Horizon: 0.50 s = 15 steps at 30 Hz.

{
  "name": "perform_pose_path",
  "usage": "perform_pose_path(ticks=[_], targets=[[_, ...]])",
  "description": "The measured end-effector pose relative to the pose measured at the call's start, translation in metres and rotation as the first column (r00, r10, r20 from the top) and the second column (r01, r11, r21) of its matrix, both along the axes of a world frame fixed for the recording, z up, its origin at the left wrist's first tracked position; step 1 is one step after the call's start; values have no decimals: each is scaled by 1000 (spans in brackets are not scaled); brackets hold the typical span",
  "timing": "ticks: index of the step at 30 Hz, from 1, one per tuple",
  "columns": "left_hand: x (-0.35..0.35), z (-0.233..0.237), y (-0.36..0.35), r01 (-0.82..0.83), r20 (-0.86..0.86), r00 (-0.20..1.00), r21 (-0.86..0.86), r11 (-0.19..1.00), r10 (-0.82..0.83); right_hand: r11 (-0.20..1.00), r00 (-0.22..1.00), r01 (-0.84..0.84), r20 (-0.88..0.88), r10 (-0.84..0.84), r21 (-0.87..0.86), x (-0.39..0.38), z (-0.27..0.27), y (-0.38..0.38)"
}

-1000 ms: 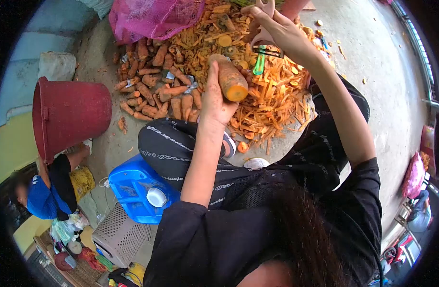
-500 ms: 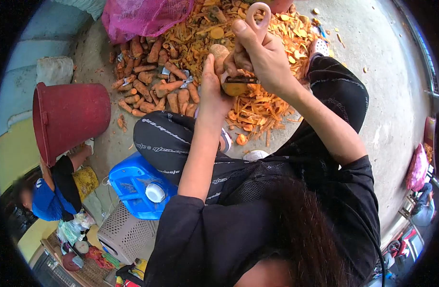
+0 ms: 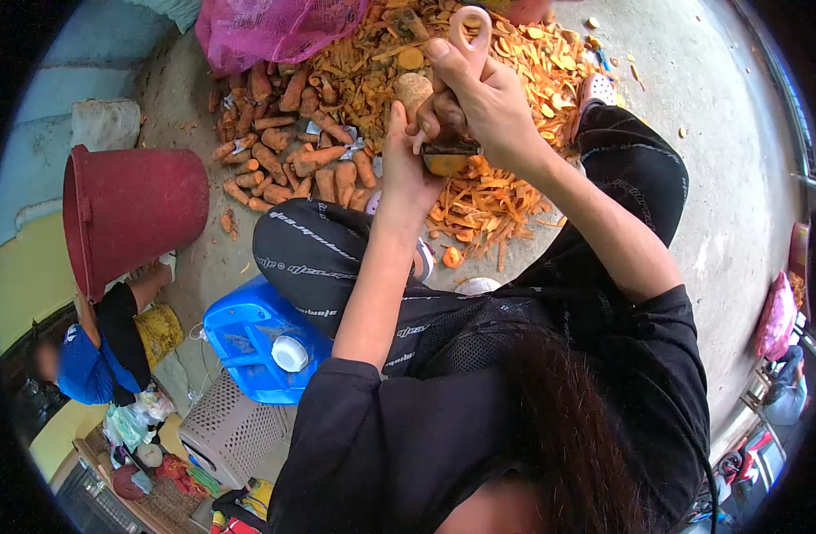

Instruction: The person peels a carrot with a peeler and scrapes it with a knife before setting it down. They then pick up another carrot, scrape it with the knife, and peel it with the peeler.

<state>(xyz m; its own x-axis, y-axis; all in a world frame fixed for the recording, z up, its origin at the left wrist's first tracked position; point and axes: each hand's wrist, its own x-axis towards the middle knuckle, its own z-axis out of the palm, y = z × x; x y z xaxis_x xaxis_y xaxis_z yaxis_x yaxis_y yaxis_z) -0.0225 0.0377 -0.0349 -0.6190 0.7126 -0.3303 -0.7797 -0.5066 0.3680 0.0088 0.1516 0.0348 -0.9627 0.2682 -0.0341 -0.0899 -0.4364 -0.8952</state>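
Over the peelings, my left hand [image 3: 410, 165] is closed around a thick carrot [image 3: 414, 93], whose rough tan end sticks up past my fingers and whose peeled orange end shows below. My right hand [image 3: 495, 111] grips a peeler [image 3: 473, 57] by its pale pink handle, which ends in a loop. The peeler's dark blade lies across the carrot near its lower end, and my right fingers partly cover the carrot. Beneath and beyond both hands spreads a heap of orange peelings [image 3: 484, 209]. Several unpeeled carrots [image 3: 270, 162] lie piled on the floor to the left.
A pink mesh sack [image 3: 266, 31] rests behind the carrots. At left a red bucket [image 3: 141, 214] lies tipped, with a person in blue [image 3: 92, 365] near it. Beside my knee stand a blue jerrycan [image 3: 257, 334] and a grey perforated bin [image 3: 234, 427].
Both hands, still holding the carrot and peeler, stay close together. The peeler's blade and handle have tilted slightly, and the whole view has shifted a little.
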Motion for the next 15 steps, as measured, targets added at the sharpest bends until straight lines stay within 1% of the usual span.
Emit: perform_pose_path(ticks=[1,4,7,10,11,13,15], targets=[[2,1,0,-12,9,1000,-17,1000,13,999,1000,-5,22,6,-35,0,-2,0],[4,-2,0,-5,9,1000,1,1000,5,998,991,-21,129,29,-57,-1,2,3],[2,-5,-4,22,-106,994,56,998,-16,994,988,-44,141,58,-99,-1,0,7],[12,8,6,-91,-43,995,-73,993,88,999,987,30,157,-28,-13,-2,5,8],[19,11,15,-122,-155,983,-174,977,95,976,979,169,94,-183,140,-18,-19,21],[33,22,26,-180,-195,969,-136,974,152,998,988,51,145,-46,-31,-15,-9,20],[31,24,21,-93,-219,974,-129,987,63,996,997,-13,81,20,-84,-10,-15,16]])
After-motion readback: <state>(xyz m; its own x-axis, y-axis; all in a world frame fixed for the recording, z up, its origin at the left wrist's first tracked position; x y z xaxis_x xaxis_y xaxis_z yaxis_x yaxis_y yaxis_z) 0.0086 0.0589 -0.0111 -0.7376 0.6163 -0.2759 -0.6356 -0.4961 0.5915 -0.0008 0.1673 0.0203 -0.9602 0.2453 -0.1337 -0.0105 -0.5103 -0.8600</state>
